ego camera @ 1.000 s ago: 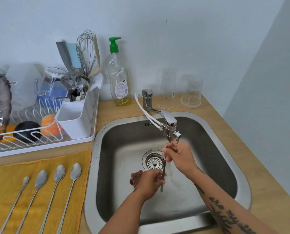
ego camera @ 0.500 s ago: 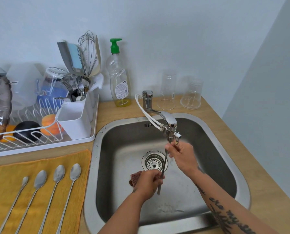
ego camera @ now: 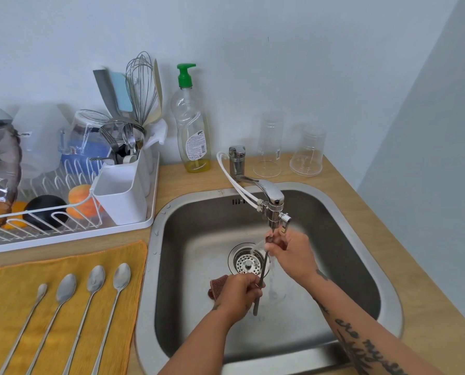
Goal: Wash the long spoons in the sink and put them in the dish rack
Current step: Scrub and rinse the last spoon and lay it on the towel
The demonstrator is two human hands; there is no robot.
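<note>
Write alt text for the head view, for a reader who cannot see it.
Two hands hold a long spoon under the faucet in a sink: the left hand grips its handle, the right hand its top. On a yellow cloth lie four more spoons, near a white dish rack.

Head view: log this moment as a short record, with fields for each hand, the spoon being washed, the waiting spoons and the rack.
left hand: grips the long spoon low on its handle; a reddish cloth shows behind it
right hand: holds the spoon's upper end under the faucet
water: appears to be running
waiting: four spoons on the yellow towel, left of the sink
dish rack: back left, with a white utensil holder
</note>
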